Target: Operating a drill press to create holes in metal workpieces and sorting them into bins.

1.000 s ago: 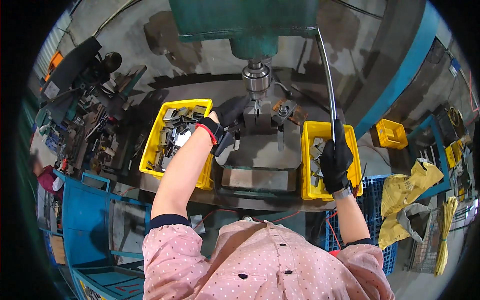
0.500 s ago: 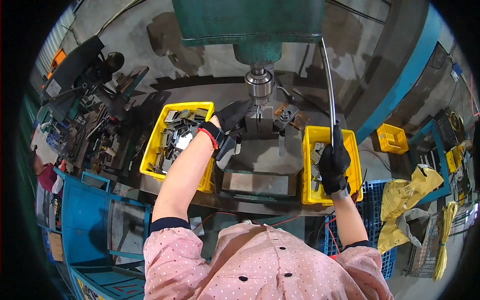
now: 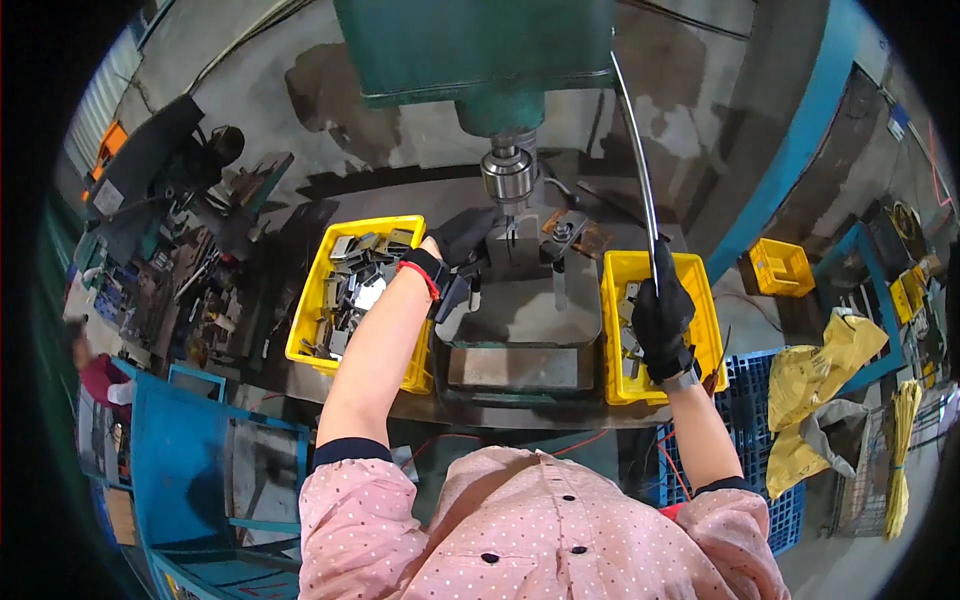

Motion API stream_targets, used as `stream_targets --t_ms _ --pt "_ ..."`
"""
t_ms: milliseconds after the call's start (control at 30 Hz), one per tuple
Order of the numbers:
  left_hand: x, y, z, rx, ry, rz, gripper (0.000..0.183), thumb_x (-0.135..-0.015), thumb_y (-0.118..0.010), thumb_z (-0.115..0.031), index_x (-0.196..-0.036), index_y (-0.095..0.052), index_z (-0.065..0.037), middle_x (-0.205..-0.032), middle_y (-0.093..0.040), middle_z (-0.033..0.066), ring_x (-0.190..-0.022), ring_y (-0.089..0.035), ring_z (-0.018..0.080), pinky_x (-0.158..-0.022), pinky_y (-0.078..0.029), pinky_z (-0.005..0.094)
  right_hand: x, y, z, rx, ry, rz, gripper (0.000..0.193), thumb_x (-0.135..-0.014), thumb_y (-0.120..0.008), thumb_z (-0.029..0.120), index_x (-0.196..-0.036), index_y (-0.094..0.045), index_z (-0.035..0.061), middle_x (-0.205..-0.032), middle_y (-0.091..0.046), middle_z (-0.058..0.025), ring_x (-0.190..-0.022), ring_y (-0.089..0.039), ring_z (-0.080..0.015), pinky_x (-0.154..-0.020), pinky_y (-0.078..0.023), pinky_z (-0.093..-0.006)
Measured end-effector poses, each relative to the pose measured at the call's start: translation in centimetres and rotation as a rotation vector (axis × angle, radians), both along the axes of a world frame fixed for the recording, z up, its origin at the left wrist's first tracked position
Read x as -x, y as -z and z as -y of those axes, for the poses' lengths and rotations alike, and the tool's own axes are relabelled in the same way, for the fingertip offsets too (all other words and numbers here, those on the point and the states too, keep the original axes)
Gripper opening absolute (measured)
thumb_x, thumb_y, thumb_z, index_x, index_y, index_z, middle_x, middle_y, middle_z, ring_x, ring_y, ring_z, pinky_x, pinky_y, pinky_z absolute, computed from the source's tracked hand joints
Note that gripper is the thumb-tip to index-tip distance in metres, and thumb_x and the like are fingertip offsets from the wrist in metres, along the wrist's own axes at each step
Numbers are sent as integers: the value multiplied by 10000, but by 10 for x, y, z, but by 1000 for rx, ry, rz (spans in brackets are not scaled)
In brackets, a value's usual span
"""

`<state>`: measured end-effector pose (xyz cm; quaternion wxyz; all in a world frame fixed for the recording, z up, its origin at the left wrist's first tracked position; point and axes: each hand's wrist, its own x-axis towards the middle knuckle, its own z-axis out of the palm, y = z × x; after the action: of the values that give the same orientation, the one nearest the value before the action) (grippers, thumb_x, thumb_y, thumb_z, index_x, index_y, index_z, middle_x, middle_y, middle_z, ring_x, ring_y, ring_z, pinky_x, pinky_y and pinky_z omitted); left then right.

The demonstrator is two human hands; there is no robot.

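My right hand (image 3: 663, 318), in a black glove, is wrapped around the long metal lever (image 3: 640, 150) of a green drill press (image 3: 480, 50). It is above the right yellow bin (image 3: 710, 330), which holds several small metal pieces (image 3: 630, 340). Under the silver drill chuck (image 3: 508, 174) stands a dark metal fixture (image 3: 522, 250) on the press table (image 3: 520, 320). My left hand (image 3: 462, 240), also gloved in black, reaches to the fixture's left side with its fingers together. Its fingertips blend into the dark metal, so anything between them is hidden.
At my left, a yellow bin (image 3: 310, 300) is full of bent metal pieces (image 3: 365, 275). A clamp bolt (image 3: 562, 232) sits right of the fixture. Another machine (image 3: 150, 160) stands far left. Beyond the right bin are a blue pallet (image 3: 745, 400), yellow sacks (image 3: 815, 380) and a smaller yellow bin (image 3: 782, 268).
The view has shifted slightly, and the press head appears further left. The lever leans a little more. Both hands stay in about the same places.
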<state>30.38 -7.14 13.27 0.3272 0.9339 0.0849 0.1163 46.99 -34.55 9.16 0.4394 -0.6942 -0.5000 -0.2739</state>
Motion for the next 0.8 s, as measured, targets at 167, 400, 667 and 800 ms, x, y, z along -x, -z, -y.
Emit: stream_targets --t_ms 167,400,667,800 --pt "-13 -1 1 392 -48 -106 358 -934 -386 -272 -1130 -541 -16 -1020 -625 113 -908 -592 203 -843 -450 337 3 -12 9 14 -68 -113 494 -836 -503 55 -1323 -420 47 -826 -622 -155 -700 -601 -275 -595 -469 -355" --pt "-13 25 -22 610 -12 -47 413 -960 -323 -312 -1116 -551 -5 -1005 -631 98 -886 -578 165 -802 -444 298 10 -19 14 -115 -146 -82 462 -819 -532 42 -1280 -486 38 -691 -592 -138 -567 -573 -259 -510 -436 -358" --pt "-7 -11 6 502 35 -86 422 -945 -371 -383 -1114 -554 -43 -1032 -613 69 -874 -579 149 -815 -451 293 19 -36 26 -12 -70 -108 509 -804 -568 61 -1303 -469 76 -627 -553 -138 -543 -560 -290 -492 -422 -377" --pt "-9 -37 35 895 -155 -209 391 -949 -381 -362 -1115 -550 -50 -1031 -612 63 -859 -578 146 -798 -460 288 17 -36 29 9 -74 -125 532 -801 -576 74 -1318 -452 90 -619 -548 -132 -549 -567 -290 -488 -419 -378"
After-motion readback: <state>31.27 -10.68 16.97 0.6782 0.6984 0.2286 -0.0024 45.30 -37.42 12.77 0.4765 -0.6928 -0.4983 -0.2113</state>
